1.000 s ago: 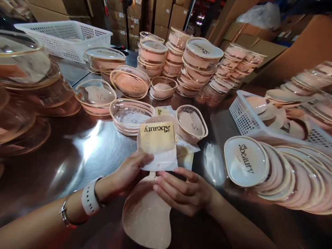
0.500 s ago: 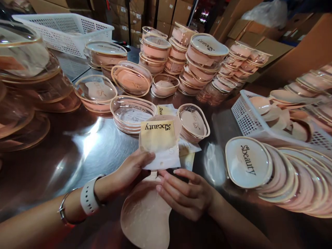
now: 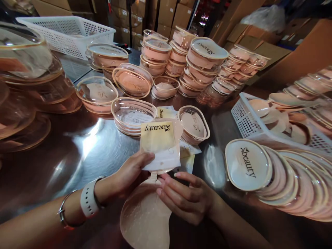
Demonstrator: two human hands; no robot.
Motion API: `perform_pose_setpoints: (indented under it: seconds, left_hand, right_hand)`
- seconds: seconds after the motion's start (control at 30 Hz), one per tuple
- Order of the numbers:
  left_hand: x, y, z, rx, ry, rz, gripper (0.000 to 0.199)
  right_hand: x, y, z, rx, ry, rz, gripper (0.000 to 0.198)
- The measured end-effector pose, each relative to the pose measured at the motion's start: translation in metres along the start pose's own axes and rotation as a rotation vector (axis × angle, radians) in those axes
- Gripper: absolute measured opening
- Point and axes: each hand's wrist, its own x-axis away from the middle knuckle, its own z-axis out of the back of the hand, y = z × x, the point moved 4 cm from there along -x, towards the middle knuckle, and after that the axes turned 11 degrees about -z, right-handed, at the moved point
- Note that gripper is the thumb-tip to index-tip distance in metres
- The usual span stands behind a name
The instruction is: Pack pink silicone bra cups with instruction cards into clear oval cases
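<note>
A beige stick-on bra cup (image 3: 145, 214) hangs low in the middle, with a small clasp (image 3: 154, 177) at its upper end. My left hand (image 3: 133, 169) is closed, its thumb pressing a printed packet (image 3: 158, 138) with a yellow label against the other, mostly hidden cup. My right hand (image 3: 184, 197) is closed at the clasp, its fingertips pinching the bra's inner edge. Beyond the packet sit a stack of clear oval cases (image 3: 133, 117) and a single clear case (image 3: 194, 124). More packets (image 3: 188, 160) lie partly hidden beneath.
Filled oval cases (image 3: 206, 62) stand stacked across the back. Big clear cases (image 3: 28, 83) rise at left. A white basket (image 3: 64, 34) is behind them. Another basket (image 3: 241, 117), holding cups, stands at right beside a fanned row of lids (image 3: 249, 164). Cardboard boxes (image 3: 166, 17) fill the background.
The view has shifted very slightly, so the scene sits a little lower. Both hands keep the same hold on the bra and packet.
</note>
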Motion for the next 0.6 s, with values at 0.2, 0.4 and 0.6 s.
perform_pose_setpoints:
  seconds: [0.2, 0.4, 0.6]
  left_hand:
    - [0.0003, -0.0003, -0.0021, 0.016, -0.045, 0.043, 0.031]
    - [-0.0003, -0.0018, -0.0011, 0.054, -0.091, 0.064, 0.036]
    - [-0.0028, 0.0003, 0.0043, 0.020, -0.022, 0.024, 0.031]
  right_hand:
    - [-0.0001, 0.0003, -0.0003, 0.006, 0.005, 0.003, 0.021]
    - [0.0006, 0.0006, -0.0036, -0.003, -0.010, 0.003, 0.017]
    - [-0.0014, -0.0002, -0.0030, -0.053, -0.095, -0.034, 0.027]
